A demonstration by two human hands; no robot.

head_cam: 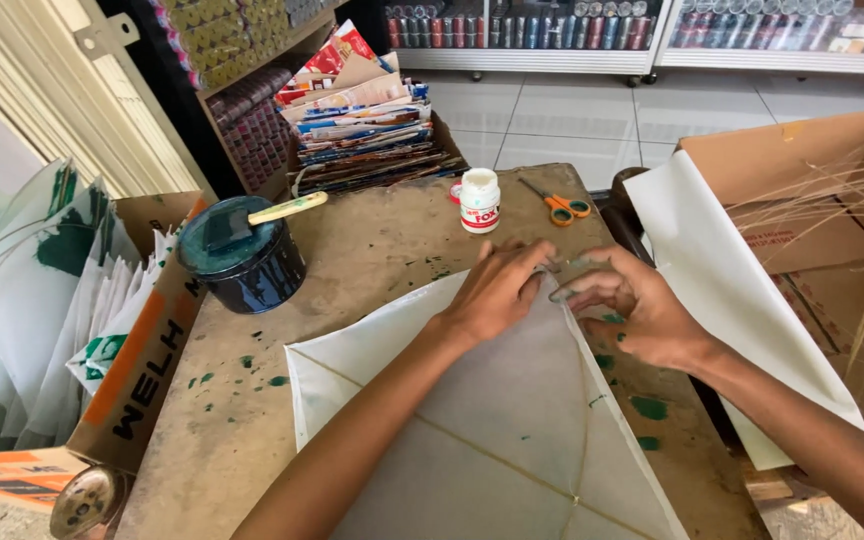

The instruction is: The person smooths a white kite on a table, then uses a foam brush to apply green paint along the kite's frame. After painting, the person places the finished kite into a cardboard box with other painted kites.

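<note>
As hands [497,290] press, white kite [512,420] flat, stick-framed

Bare tabletop [382,250] lies open left of the hands; glue bottle [479,200] and scissors [559,206] stand beyond.

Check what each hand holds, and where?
Both the left hand and right hand pinch the white paper kite at its top corner; nothing else is held.

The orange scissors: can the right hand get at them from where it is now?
Probably yes: the orange scissors lie on bare table just beyond the right hand, nothing between them.
</note>
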